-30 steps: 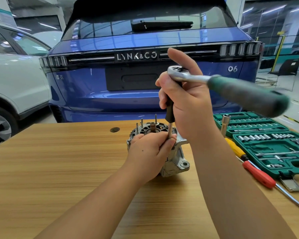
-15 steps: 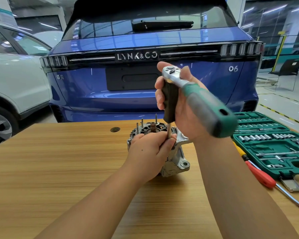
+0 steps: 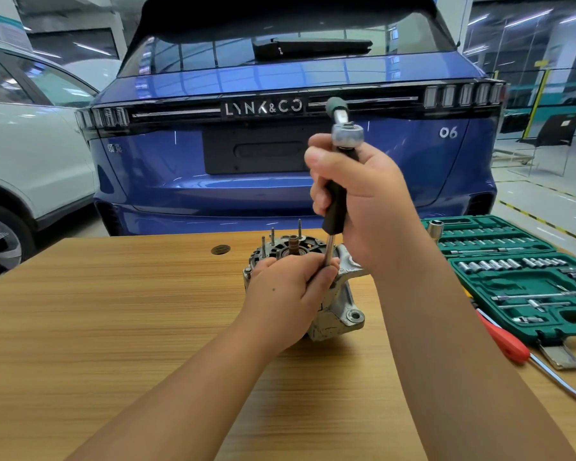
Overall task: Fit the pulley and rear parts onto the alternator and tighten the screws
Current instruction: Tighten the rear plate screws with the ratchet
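Observation:
The silver alternator (image 3: 341,311) stands on the wooden table (image 3: 113,311) with its rear end up; thin studs and a brown shaft stick out of the top. My left hand (image 3: 288,291) rests on its near side and pinches the thin metal shaft of a driver (image 3: 334,207). That driver stands upright, black grip above, with a ratchet wrench (image 3: 345,133) seated on its top. My right hand (image 3: 363,201) is wrapped around the black grip. The ratchet's green handle points away from me. The driver's tip is hidden behind my left fingers.
An open green socket set case (image 3: 526,281) lies at the right, with a loose socket (image 3: 434,227) standing at its far corner. A red-handled screwdriver (image 3: 512,347) lies in front of the case. A blue car (image 3: 280,161) stands just beyond the table's far edge.
The ratchet handle has swung from pointing right, round past me, to pointing away toward the car. My left hand and the alternator have stayed put.

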The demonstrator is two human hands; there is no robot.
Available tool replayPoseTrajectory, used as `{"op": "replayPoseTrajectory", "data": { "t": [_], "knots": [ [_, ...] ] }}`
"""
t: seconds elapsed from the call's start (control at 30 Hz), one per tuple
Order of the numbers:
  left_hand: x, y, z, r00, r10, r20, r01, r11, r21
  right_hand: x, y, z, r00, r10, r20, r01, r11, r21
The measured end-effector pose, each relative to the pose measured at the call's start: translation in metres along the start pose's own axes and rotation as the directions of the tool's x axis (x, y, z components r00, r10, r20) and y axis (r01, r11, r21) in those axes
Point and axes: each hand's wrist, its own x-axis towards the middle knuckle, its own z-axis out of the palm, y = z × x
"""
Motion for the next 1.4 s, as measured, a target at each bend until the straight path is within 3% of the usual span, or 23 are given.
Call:
{"op": "replayPoseTrajectory", "data": {
  "t": [0.1, 0.23, 0.3, 0.4, 0.47, 0.57, 0.63, 0.73, 0.87, 0.97, 1.03, 1.3, 1.4],
  "knots": [
    [-0.001, 0.0, 0.0, 1.0, -0.007, -0.002, 0.007, 1.0, -0.015, -0.002, 0.003, 0.0, 0.993, 0.021, 0.117, -0.012, 0.997, -0.076],
    [0.001, 0.002, 0.001, 1.0, -0.02, 0.005, 0.02, 1.0, 0.012, -0.001, 0.012, 0.016, 0.989, -0.112, -0.093, 0.083, 0.958, -0.276],
    [0.001, 0.0, 0.0, 1.0, -0.003, -0.01, 0.003, 1.0, 0.004, -0.001, 0.018, 0.024, 0.951, -0.228, -0.208, 0.137, 0.916, -0.377],
    [0.0, -0.006, -0.002, 1.0, 0.007, 0.021, -0.006, 1.0, -0.031, -0.003, 0.022, 0.031, 0.9, -0.348, -0.261, 0.196, 0.859, -0.473],
    [0.001, -0.005, -0.003, 0.999, 0.008, 0.037, -0.007, 0.999, -0.039, -0.003, 0.019, 0.028, 0.936, -0.288, -0.203, 0.192, 0.9, -0.392],
    [0.002, -0.003, -0.003, 1.0, 0.007, 0.026, -0.006, 0.999, -0.041, 0.0, 0.012, 0.012, 0.997, -0.068, 0.025, 0.069, 0.997, -0.029],
    [0.001, -0.004, -0.002, 1.0, 0.014, 0.027, -0.013, 0.999, -0.037, 0.002, 0.009, 0.001, 0.985, 0.035, 0.167, -0.073, 0.972, 0.225],
    [0.0, -0.005, -0.002, 0.999, 0.037, 0.028, -0.036, 0.999, -0.02, 0.003, 0.008, -0.008, 0.957, 0.055, 0.283, -0.165, 0.91, 0.38],
    [0.0, -0.005, -0.001, 0.999, 0.035, 0.009, -0.035, 0.999, -0.017, 0.002, 0.013, -0.006, 0.967, -0.012, 0.256, -0.09, 0.92, 0.381],
    [0.001, -0.005, 0.0, 1.0, 0.022, -0.001, -0.022, 1.0, -0.011, -0.001, 0.014, 0.001, 0.977, -0.167, 0.136, 0.137, 0.969, 0.205],
    [0.001, -0.004, 0.0, 1.0, 0.014, -0.001, -0.014, 1.0, -0.019, -0.001, 0.012, 0.003, 0.969, -0.217, 0.115, 0.2, 0.969, 0.143],
    [0.001, -0.002, 0.0, 1.0, 0.026, -0.001, -0.026, 1.0, 0.01, 0.002, 0.001, 0.002, 0.979, -0.052, 0.197, -0.026, 0.927, 0.373],
    [0.001, -0.003, 0.001, 1.0, 0.029, 0.001, -0.029, 0.999, 0.023, 0.001, 0.002, 0.002, 0.999, -0.029, 0.018, 0.024, 0.972, 0.234]
  ]
}}
